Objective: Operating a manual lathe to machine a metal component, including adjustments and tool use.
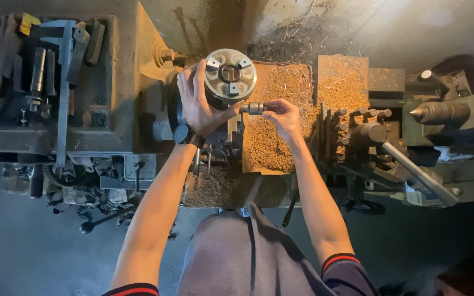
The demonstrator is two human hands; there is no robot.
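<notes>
I look straight down on a metal lathe. My left hand [196, 101], with a dark watch on the wrist, wraps around the side of the round three-jaw chuck [230, 74]. My right hand [283, 116] pinches a small cylindrical metal part [254, 108] with its fingertips. The part sits at the chuck's lower right edge, between both hands. The chuck's jaws and centre hole face up toward me.
Golden metal chips [281, 120] cover the lathe bed. At the left, a tray on the headstock [56, 77] holds several tools. The tool post [366, 131] and a pointed tailstock centre [440, 112] stand at the right. Levers and handles [105, 216] jut out below.
</notes>
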